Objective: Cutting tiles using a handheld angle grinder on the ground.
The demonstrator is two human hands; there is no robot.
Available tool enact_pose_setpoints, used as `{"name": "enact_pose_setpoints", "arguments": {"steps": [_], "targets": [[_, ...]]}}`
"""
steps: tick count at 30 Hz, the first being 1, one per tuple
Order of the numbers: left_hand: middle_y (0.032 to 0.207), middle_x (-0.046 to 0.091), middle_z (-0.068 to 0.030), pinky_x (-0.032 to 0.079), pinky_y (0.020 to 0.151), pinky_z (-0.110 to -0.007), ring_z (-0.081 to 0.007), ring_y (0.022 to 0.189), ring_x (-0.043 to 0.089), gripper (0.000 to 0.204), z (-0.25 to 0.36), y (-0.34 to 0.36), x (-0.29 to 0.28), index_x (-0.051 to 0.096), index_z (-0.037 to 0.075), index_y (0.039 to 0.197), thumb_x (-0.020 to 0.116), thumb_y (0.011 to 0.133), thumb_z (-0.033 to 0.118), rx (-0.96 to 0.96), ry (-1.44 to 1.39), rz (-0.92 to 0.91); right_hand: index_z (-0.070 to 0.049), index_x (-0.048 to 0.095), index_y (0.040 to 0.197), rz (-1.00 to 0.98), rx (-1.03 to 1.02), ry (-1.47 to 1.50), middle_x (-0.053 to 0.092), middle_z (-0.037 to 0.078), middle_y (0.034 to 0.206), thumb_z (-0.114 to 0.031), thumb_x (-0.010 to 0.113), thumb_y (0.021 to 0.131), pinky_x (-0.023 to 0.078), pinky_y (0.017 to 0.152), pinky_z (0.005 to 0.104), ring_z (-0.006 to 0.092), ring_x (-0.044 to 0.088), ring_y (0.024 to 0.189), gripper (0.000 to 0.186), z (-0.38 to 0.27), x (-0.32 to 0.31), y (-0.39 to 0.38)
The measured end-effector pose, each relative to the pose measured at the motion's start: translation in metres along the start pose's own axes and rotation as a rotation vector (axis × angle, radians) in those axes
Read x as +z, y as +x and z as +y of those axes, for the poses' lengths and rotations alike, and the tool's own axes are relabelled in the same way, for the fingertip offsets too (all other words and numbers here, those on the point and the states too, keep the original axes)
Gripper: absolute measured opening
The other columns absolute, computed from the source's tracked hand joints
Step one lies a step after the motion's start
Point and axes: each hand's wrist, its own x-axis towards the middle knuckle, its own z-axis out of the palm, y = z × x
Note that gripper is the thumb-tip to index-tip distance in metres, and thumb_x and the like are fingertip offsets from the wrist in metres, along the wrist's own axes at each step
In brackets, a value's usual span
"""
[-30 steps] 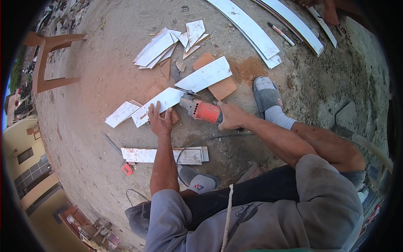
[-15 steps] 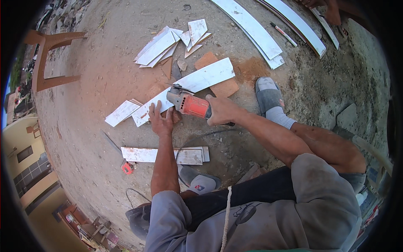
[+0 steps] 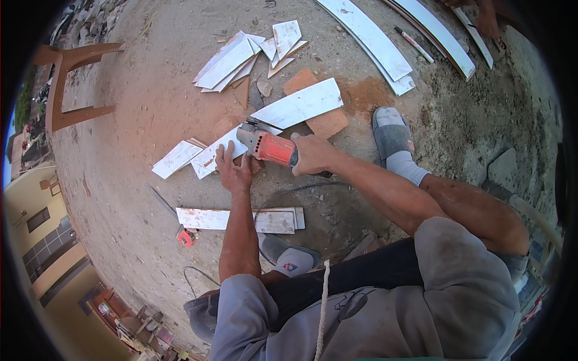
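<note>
I crouch over bare sandy ground strewn with cut white tile; long white strips run along the far edge, and a heap of offcuts lies beyond my work; a narrow strip lies nearer me, just beside my left foot, with a small red tool at its left end; my right foot wears a grey sandal set well to the right of the work. The long white tile lies flat on the ground, its long axis slanting from near-left to far-right, over a brown slab; its near-left end is under my left hand. My right hand is wrapped tightly around the rear of the red angle grinder; the grinder lies roughly level, its long axis running right to left, its grey head pointing left and meeting the tile's edge. My left hand is spread flat, fingers pointing away from me, pressing on the tile just beside the grinder's head.
</note>
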Motion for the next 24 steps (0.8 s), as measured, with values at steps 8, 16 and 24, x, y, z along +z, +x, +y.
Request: {"name": "enact_pose_setpoints", "arguments": {"steps": [8,16,24], "targets": [[0.141,0.045,-0.0121,0.038,0.108,-0.043,-0.0319,0.133,0.042,0.059,0.000,0.002,-0.001,0.056,0.022,0.132,0.078,0.078,0.032,0.004,0.007,0.019,0.006,0.053,0.107,-0.004,0.038,-0.006,0.066,0.027,0.095,-0.027,0.076,0.059,0.052,0.081,0.0469,0.0420,0.065,0.093,0.063,0.010,-0.002,-0.022],[0.141,0.046,-0.0116,0.039,0.108,-0.042,-0.0312,0.133,0.042,0.060,0.002,0.001,-0.001,0.057,0.023,0.132,0.078,0.078,0.033,-0.020,0.002,0.008,0.007,0.052,0.110,-0.003,0.040,-0.014,0.066,0.028,0.096,-0.028,0.076,0.059,0.053,0.081,0.0467,0.0423,0.065,0.093,0.066,0.018,0.000,-0.027],[0.142,0.045,-0.0118,0.038,0.108,-0.042,-0.0308,0.134,0.041,0.061,0.000,0.001,0.000,0.056,0.022,0.132,0.079,0.077,0.033,-0.027,0.022,-0.006,0.006,0.052,0.111,0.018,0.003,-0.009,0.066,0.029,0.097,-0.028,0.075,0.060,0.053,0.082,0.0473,0.0428,0.065,0.095,0.065,0.007,0.002,-0.014]]}}
